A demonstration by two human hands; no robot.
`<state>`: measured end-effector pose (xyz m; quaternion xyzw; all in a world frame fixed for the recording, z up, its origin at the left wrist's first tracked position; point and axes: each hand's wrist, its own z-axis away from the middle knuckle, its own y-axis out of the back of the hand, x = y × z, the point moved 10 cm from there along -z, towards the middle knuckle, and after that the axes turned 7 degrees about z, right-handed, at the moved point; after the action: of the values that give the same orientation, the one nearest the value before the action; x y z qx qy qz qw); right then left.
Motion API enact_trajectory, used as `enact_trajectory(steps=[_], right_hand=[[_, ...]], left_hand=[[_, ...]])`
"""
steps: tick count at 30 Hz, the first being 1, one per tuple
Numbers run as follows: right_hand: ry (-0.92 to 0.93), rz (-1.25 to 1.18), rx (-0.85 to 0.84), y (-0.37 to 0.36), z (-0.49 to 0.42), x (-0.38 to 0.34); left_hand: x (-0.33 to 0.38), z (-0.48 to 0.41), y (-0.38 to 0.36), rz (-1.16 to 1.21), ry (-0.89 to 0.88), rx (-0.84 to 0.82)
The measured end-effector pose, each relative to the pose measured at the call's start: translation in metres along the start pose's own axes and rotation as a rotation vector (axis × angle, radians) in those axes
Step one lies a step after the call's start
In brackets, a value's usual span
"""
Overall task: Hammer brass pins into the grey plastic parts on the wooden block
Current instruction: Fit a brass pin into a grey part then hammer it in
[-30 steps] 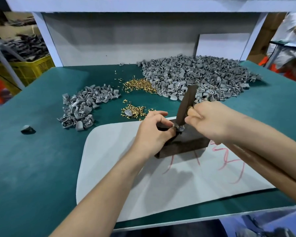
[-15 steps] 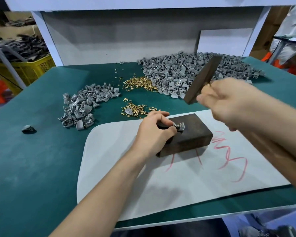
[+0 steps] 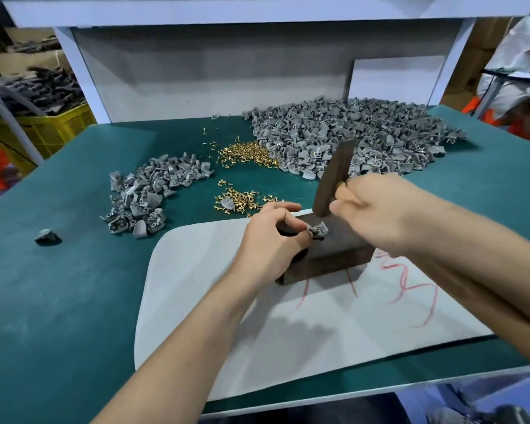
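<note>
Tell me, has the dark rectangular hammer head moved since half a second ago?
Yes. The dark rectangular hammer head has swung down from over the large pile of grey plastic parts to close above the dark wooden block.

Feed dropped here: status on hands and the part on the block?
Left hand pinches grey part on wooden block. Right hand grips hammer, just above it. Left fingertips close to strike point.

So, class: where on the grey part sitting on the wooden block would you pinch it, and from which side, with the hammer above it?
Pinch the grey part at its left edge, coming in from the left, as the left hand does. Its top faces the hammer, held by the right hand on the right, so this likely keeps fingers clear of the strike.
</note>
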<state>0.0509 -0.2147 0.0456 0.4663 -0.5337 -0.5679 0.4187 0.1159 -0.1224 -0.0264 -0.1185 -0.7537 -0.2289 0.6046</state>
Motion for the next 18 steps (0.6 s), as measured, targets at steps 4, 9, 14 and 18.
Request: enact_trajectory(steps=[4, 9, 14, 18], right_hand=[[-0.006, -0.018, -0.030, -0.008, 0.002, 0.002], [-0.093, -0.394, 0.162, 0.029, -0.013, 0.039], [-0.130, -0.679, 0.092, 0.008, -0.021, 0.051], [-0.018, -0.712, 0.101, -0.006, -0.021, 0.039]], left_hand=[[0.001, 0.000, 0.003, -0.002, -0.011, 0.025], [-0.006, -0.002, 0.004, 0.041, 0.026, 0.048], [-0.013, -0.002, 0.000, 0.088, 0.072, 0.035], [-0.013, -0.002, 0.000, 0.090, 0.072, 0.047]])
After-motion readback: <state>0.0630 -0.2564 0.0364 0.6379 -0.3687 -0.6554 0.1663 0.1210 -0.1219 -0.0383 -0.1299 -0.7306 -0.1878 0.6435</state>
